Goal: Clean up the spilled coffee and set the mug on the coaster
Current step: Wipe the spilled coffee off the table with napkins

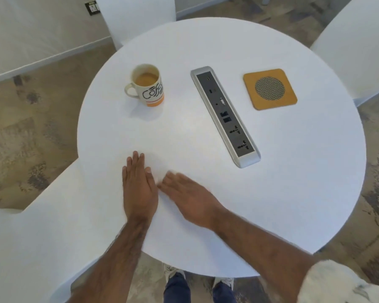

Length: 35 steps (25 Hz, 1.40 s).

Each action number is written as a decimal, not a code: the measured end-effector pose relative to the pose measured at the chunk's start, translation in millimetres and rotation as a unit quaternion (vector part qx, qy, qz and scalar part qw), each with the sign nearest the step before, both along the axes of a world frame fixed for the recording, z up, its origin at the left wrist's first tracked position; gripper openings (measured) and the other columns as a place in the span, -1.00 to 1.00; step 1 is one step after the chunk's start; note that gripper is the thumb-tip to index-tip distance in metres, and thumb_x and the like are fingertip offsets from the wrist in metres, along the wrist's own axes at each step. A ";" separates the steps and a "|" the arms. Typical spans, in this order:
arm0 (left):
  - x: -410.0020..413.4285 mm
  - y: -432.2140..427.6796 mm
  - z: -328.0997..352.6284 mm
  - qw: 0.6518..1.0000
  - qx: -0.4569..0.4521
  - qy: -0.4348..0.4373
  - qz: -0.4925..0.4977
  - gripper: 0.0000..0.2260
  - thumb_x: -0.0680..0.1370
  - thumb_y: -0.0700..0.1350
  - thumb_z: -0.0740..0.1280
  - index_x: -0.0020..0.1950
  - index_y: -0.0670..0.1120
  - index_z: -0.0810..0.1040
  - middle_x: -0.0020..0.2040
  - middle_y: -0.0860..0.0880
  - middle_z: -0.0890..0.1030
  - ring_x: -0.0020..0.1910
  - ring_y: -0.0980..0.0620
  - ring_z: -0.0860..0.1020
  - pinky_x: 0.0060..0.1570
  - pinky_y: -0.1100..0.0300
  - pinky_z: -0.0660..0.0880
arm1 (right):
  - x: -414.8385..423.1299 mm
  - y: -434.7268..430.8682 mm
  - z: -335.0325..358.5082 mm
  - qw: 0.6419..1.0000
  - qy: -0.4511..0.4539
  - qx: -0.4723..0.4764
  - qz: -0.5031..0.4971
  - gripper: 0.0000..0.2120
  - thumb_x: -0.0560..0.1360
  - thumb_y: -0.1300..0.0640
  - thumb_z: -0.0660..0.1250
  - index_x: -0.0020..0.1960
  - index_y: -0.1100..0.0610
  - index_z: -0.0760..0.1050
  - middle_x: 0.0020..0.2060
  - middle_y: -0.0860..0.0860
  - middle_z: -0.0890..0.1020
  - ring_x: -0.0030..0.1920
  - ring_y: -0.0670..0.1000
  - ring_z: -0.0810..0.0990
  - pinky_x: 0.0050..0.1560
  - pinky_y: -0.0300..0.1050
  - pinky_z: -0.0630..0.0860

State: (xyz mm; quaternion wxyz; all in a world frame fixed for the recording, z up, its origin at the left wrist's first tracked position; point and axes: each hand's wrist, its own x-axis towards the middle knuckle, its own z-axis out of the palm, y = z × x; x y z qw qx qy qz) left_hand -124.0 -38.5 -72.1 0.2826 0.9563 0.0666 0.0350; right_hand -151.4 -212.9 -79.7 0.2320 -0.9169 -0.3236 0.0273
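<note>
A cream mug (pixel 148 86) with black lettering and an orange band stands upright at the table's left, holding light brown coffee, handle to the left. An orange square coaster (pixel 270 89) with a round mesh centre lies at the right, bare. My left hand (pixel 139 184) rests flat, palm down, near the front edge with fingers straight and nothing in it. My right hand (pixel 188 193) is blurred, palm down, its fingertips almost touching the left thumb. Something small and white shows at those fingertips; I cannot tell what it is. No coffee stain shows on the tabletop.
The round white table (pixel 271 182) has a long silver power socket strip (pixel 224 115) set diagonally between mug and coaster. White chairs stand at the back (pixel 136 16), at the right (pixel 359 44) and at the near left (pixel 35 226). My shoes show under the front edge.
</note>
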 end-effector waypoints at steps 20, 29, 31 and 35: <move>-2.3 7.3 2.8 0.987 -0.158 -0.032 0.007 -0.58 0.72 -0.04 0.03 0.52 -0.12 0.41 0.54 -0.05 0.41 0.59 0.06 0.23 0.59 0.09 0.11 | -42.1 8.7 13.6 0.998 0.024 -0.010 -0.055 -0.49 0.58 0.33 0.23 0.53 0.23 0.36 0.46 0.18 0.48 0.53 0.18 0.34 0.60 0.10 0.18; -3.0 -1.9 -3.7 0.982 0.158 0.037 -0.094 -0.45 0.69 0.09 -0.04 0.65 -0.12 0.11 0.67 -0.15 0.08 0.65 -0.21 0.03 0.61 -0.13 -0.03 | -133.8 -67.1 9.3 0.940 0.036 -0.055 -0.335 -0.39 0.56 0.35 0.19 0.58 0.10 0.22 0.54 0.05 0.30 0.56 0.12 0.29 0.62 -0.16 -0.17; -1.7 -2.9 -6.4 0.978 0.180 0.041 -0.096 -0.43 0.69 0.11 -0.06 0.66 -0.12 0.06 0.67 -0.16 0.03 0.65 -0.21 0.02 0.60 -0.17 -0.03 | -117.6 -50.7 11.3 0.952 0.028 -0.069 -0.298 -0.34 0.52 0.36 0.21 0.59 0.11 0.21 0.55 0.06 0.29 0.59 0.11 0.20 0.63 -0.11 -0.15; -2.4 -1.9 -9.3 0.979 0.177 0.031 -0.098 -0.44 0.69 0.10 -0.09 0.66 -0.12 0.08 0.67 -0.14 0.03 0.65 -0.19 0.04 0.59 -0.18 0.00 | -22.8 -5.7 6.9 0.994 -0.015 -0.067 -0.089 -0.39 0.55 0.29 0.06 0.60 0.13 0.24 0.52 0.17 0.39 0.58 0.20 0.25 0.61 0.09 0.13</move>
